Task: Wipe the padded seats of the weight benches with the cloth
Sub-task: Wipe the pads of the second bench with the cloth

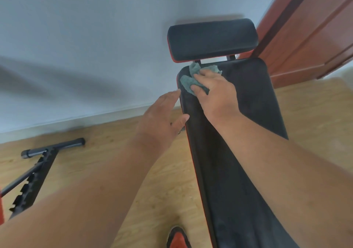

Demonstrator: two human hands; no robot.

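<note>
Pressing the cloth [188,83] under its fingers, the right hand [214,93] rests on the bench pad [248,114].

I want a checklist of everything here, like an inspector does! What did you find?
Surface: long black bench pad, red edging; wood floor under it.
Job's things: green cloth bunched at the pad's far left corner; headrest pad just beyond.
Clutter: black notched frame on the floor, left; red shoe, bottom edge.
Hands: right hand presses the cloth; left hand open at the pad's left edge.
Cables: nothing seen.
Surroundings: white wall; brown door, right.
</note>
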